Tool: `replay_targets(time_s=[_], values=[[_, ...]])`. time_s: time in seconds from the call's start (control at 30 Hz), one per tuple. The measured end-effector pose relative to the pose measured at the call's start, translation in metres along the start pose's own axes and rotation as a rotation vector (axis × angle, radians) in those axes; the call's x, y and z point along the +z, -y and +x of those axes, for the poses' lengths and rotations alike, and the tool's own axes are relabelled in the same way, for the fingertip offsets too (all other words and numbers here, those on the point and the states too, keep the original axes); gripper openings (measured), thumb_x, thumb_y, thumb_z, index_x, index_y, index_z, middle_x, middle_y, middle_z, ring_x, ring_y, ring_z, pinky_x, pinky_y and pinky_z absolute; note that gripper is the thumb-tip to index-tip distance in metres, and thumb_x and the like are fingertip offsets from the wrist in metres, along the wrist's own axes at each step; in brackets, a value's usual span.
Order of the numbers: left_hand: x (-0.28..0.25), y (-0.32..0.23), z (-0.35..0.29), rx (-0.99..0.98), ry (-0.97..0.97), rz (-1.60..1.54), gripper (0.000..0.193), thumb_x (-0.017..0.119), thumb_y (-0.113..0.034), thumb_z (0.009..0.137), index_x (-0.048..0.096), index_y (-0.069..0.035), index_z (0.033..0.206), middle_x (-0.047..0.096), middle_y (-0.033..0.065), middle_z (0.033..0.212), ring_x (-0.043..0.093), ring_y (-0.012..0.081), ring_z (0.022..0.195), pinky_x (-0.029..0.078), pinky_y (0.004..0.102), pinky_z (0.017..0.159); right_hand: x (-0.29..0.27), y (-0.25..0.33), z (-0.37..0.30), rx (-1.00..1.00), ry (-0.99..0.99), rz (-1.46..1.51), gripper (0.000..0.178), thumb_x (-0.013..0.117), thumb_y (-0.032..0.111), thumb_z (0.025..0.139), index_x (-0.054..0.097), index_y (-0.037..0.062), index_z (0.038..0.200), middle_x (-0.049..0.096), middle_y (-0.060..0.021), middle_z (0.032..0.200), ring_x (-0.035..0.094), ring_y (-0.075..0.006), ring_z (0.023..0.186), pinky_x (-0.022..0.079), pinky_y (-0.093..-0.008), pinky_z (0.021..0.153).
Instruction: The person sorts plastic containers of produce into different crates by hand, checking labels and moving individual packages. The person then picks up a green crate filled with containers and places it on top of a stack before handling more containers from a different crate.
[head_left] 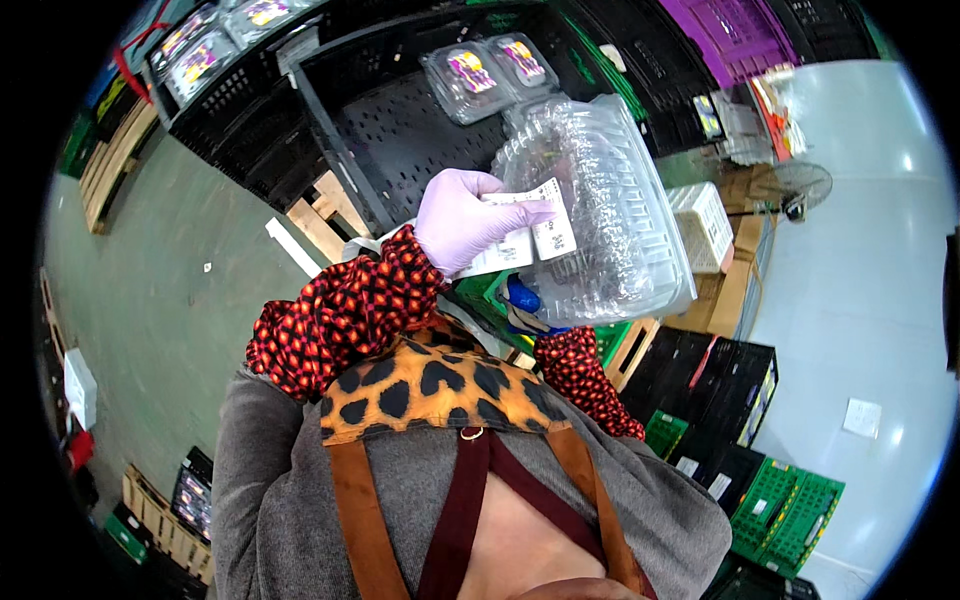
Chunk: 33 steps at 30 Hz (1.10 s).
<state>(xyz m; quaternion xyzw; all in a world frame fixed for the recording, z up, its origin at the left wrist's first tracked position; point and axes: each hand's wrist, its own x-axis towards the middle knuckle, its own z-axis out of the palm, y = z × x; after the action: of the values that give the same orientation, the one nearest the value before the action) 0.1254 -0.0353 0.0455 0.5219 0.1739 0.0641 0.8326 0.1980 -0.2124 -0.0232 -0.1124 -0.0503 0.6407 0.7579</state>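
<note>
My left hand, in a lavender glove, pinches a white printed label between thumb and fingers. It holds the label against a big bundle of clear ribbed plastic containers wrapped in film. More white label paper hangs below those fingers. My right hand is mostly hidden under the bundle's near left edge. Only a blue patch that looks like a glove shows there, above the red-and-black patterned sleeve. The bundle is tilted and appears held up by that hand.
Beyond the bundle lies a black crate with clear lidded packs in its far corner. A green crate sits under my hands. Black crates and green crates stand at right, near a fan. Wooden pallets lie at left.
</note>
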Motion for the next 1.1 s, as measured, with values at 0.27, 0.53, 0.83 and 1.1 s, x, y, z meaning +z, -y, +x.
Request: replay_targets(time_s=[0.27, 0.53, 0.83, 1.1], values=[[0.005, 0.041, -0.012, 0.038, 0.101, 0.377, 0.036, 0.070, -0.024, 0.078, 0.054, -0.003, 0.052, 0.052, -0.0007, 0.050, 0.046, 0.0043, 0.043, 0.035, 0.0214, 0.042, -0.033, 0.017, -0.086, -0.464, -0.583, -0.440, 0.056, 0.046, 0.048, 0.085, 0.043, 0.0109, 0.126, 0.053, -0.0124, 0.108, 0.055, -0.0243, 0.080, 0.045, -0.0349, 0.066], [-0.041, 0.023, -0.070, -0.140, 0.553, 0.268, 0.019, 0.057, -0.007, 0.080, 0.054, 0.002, 0.096, 0.059, 0.0079, 0.086, 0.058, 0.0140, 0.080, 0.046, 0.0268, 0.072, -0.130, 0.053, -0.217, -0.454, -0.567, 0.161, 0.053, 0.051, 0.046, 0.083, 0.050, 0.0090, 0.121, 0.056, -0.0137, 0.113, 0.056, -0.0238, 0.083, 0.047, -0.0317, 0.061], [-0.027, 0.027, -0.062, -0.090, 0.434, 0.408, 0.014, 0.057, -0.011, 0.086, 0.051, 0.000, 0.095, 0.055, 0.0128, 0.108, 0.058, 0.0163, 0.092, 0.047, 0.0299, 0.081, -0.319, 0.132, -0.155, -1.005, -0.907, 0.411, 0.050, 0.072, 0.037, 0.070, 0.056, 0.0113, 0.110, 0.059, -0.0113, 0.103, 0.056, -0.0287, 0.089, 0.050, -0.0411, 0.076], [-0.026, 0.025, -0.080, 0.085, 0.036, 0.223, 0.009, 0.064, 0.000, 0.077, 0.057, 0.004, 0.082, 0.065, 0.0139, 0.082, 0.064, 0.0173, 0.073, 0.050, 0.0257, 0.064, -0.264, 0.162, -0.097, -0.693, -0.718, 0.278, 0.040, 0.049, 0.033, 0.085, 0.056, 0.0041, 0.111, 0.063, -0.0153, 0.098, 0.060, -0.0273, 0.094, 0.049, -0.0435, 0.082]])
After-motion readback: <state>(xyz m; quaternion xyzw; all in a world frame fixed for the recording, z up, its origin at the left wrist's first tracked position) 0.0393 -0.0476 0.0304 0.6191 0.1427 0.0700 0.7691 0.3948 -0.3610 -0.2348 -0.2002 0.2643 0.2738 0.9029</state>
